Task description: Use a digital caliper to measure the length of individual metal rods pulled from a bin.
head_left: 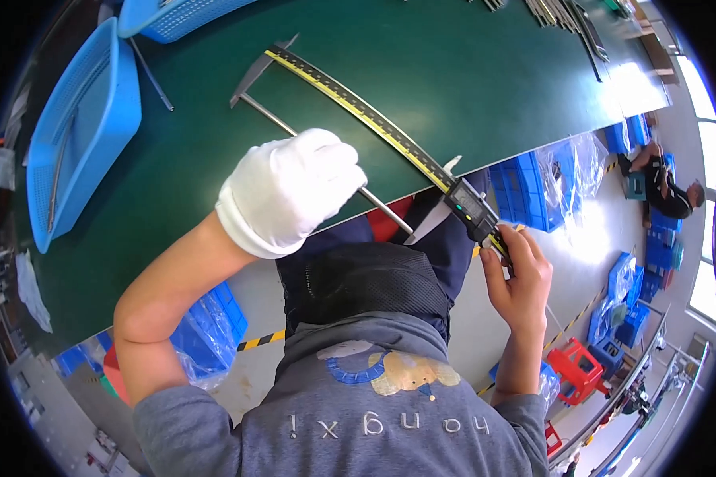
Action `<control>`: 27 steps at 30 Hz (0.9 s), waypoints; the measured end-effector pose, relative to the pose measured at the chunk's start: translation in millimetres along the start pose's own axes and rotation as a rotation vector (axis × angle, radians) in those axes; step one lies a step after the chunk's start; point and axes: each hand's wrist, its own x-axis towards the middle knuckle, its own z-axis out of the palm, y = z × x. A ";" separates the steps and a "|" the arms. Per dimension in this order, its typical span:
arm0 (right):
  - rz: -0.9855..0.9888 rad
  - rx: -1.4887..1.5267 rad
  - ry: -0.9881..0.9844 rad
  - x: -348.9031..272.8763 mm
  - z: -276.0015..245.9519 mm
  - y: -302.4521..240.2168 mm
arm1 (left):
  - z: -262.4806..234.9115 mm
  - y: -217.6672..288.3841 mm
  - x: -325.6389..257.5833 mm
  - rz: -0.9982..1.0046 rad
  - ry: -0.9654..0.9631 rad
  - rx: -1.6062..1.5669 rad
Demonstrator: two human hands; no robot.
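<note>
My left hand, in a white glove, is closed around a thin metal rod. The rod's far end meets the fixed jaw of a long digital caliper, and its near end reaches the sliding jaw past the table edge. Bare, my right hand grips the caliper at its near end, beside the dark display unit. The caliper slants from the far left over the green table down to my right hand. My gloved fingertips are partly hidden.
At the left stands a blue plastic basket with rods in it; another blue basket sits behind. Several metal rods lie at the far right of the table. Blue crates and a red stool are on the floor. A person sits farther off.
</note>
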 end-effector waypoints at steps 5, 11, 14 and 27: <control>0.025 -0.034 -0.009 -4.8 -2.1 -2.0 | 1.2 0.7 -0.7 0.005 -0.014 -0.014; 0.015 -0.038 0.026 -6.7 1.7 -2.4 | -2.6 -0.1 -0.6 -0.005 -0.043 -0.007; 0.033 -0.043 0.041 -6.2 3.7 -2.0 | -2.7 -2.4 -0.1 -0.001 -0.054 -0.018; 0.065 -0.067 0.022 -11.0 1.9 -6.2 | -9.4 7.4 4.8 0.074 -0.153 -0.042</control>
